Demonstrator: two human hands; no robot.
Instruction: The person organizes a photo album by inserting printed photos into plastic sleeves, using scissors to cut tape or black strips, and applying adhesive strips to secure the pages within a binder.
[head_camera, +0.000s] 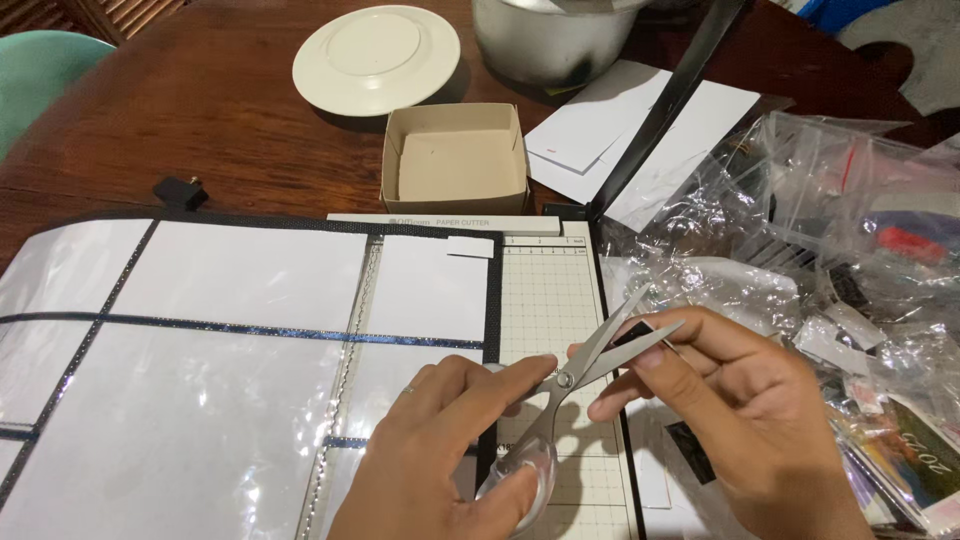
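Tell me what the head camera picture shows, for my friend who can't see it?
The left hand holds open scissors while the right hand pinches a small black piece between the blades, above a gridded paper cutter. Around them on the wooden table lie a clear pocket sheet, an empty cardboard box, a white plate and plastic bags.

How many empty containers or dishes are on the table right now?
2: a white plate at the far edge and an open cardboard box just in front of it. The metal pot's inside is hidden.
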